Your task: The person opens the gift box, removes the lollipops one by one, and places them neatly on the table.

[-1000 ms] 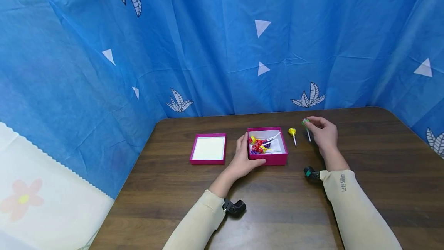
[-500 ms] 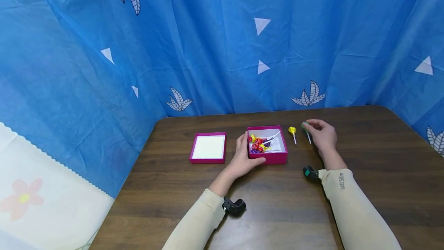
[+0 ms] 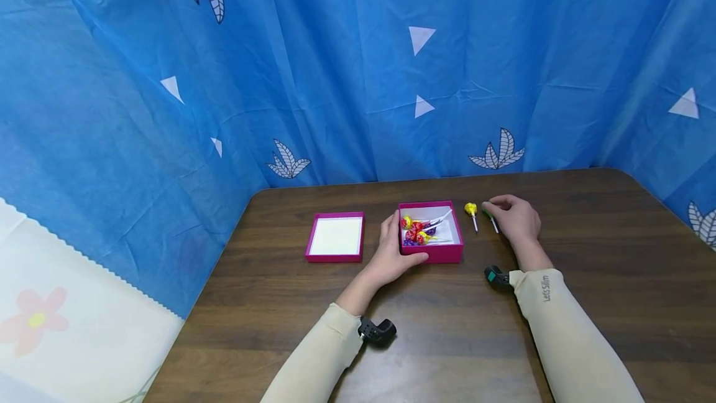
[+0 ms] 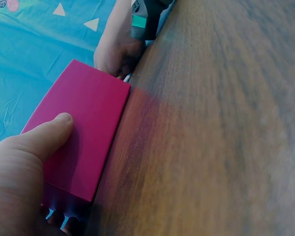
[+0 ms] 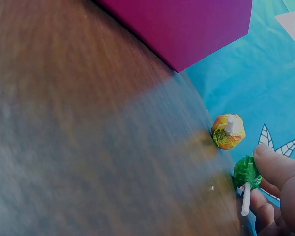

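Observation:
My left hand (image 3: 390, 258) holds the near left corner of a magenta box (image 3: 444, 255), its thumb on the front wall and its fingers along the left side. In the left wrist view the thumb presses flat on the box wall (image 4: 93, 132). Inside the box lie several wrapped lollipops (image 3: 416, 231) in red, yellow and purple, sticks pointing right. Right of the box, my right hand (image 3: 516, 219) pinches a green lollipop (image 5: 247, 172) by its wrapped head, stick toward me. Close beside it a yellow lollipop (image 3: 471, 209) lies on the table.
The shallow magenta lid (image 3: 335, 236), white inside, lies left of the box. All of this is on a dark wooden table (image 3: 447, 341). Behind the table's far edge hangs a blue patterned curtain (image 3: 358, 79).
My right hand has moved slightly left and toward me with the green lollipop, nearer the yellow one. The left hand keeps its hold on the box.

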Available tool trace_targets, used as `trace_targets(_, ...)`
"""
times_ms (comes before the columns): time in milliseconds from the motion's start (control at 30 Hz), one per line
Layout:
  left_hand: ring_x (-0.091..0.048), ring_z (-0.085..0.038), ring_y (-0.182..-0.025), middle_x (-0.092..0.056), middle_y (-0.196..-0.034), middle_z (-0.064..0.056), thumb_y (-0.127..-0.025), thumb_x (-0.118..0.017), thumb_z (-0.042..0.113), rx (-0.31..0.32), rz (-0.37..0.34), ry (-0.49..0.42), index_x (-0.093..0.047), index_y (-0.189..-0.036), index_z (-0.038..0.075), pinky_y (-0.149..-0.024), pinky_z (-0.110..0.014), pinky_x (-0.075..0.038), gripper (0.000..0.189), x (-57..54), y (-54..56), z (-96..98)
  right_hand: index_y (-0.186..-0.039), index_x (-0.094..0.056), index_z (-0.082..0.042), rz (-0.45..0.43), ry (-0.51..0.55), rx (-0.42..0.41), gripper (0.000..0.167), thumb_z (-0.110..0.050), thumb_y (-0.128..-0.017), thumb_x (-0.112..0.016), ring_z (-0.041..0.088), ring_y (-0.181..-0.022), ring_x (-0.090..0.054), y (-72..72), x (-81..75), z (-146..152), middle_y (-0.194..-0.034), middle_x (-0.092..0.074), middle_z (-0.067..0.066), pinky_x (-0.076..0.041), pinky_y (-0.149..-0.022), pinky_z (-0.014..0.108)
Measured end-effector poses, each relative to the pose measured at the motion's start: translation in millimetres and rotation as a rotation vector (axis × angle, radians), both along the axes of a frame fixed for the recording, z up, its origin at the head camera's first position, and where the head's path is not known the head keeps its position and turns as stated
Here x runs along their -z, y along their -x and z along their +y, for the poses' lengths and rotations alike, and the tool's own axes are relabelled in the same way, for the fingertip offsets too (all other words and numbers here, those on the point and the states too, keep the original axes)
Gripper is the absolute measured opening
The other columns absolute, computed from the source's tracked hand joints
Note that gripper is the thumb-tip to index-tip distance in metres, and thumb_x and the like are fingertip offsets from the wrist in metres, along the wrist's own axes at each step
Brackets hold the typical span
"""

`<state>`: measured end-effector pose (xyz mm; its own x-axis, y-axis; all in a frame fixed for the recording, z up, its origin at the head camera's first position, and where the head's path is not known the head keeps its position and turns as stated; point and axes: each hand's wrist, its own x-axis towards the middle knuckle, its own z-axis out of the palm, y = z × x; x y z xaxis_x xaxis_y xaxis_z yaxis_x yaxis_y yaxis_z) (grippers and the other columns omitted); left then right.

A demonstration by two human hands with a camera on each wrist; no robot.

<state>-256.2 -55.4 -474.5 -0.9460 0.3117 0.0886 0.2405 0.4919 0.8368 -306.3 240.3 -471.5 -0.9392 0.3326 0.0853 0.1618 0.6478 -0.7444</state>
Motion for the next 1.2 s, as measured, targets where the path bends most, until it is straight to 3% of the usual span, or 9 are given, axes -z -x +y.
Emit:
trace_targets(267, -0.023, -0.025, -0.148, -0.010, -0.164, -0.001, -0.082, -0.080, 0.039, -0.004, -0.011, -0.002, -0.003, -0.161, 0.023, -0.118, -0.051, -0.037, 0.111, -1.1, -1.1, -0.6, -0.124, -0.066, -0.009, 0.006, -0.034, 0.006, 0.054, -0.054, -0.097, -0.056, 0.039, -0.112, -0.053, 0.4, 0.5, -1.9, -0.124, -0.064, 0.021, -0.038, -0.097, 0.053)
trace_targets(900, -0.023, -0.024, -0.148, -0.010, -0.164, 0.000, -0.082, -0.080, 0.040, -0.006, -0.013, 0.002, -0.004, -0.161, 0.026, -0.119, -0.051, -0.036, 0.110, -0.2, -0.5, 1.3, -0.127, -0.064, -0.008, 0.020, -0.004, 0.010, 0.055, -0.054, -0.097, -0.056, 0.039, -0.114, -0.051, -3.2, -0.3, -2.6, -0.126, -0.063, 0.021, -0.036, -0.100, 0.055)
trace_targets(1200, -0.023, -0.024, -0.149, -0.011, -0.164, 0.000, -0.082, -0.080, 0.038, -0.010, -0.009, 0.001, -0.003, -0.161, 0.025, -0.119, -0.051, -0.036, 0.112, 0.4, -0.5, 1.5, -0.130, -0.063, -0.010, 0.054, -0.004, -0.007, 0.055, -0.054, -0.099, -0.053, 0.041, -0.125, -0.049, -2.9, 0.4, -2.9, -0.138, -0.058, 0.020, -0.034, -0.106, 0.059)
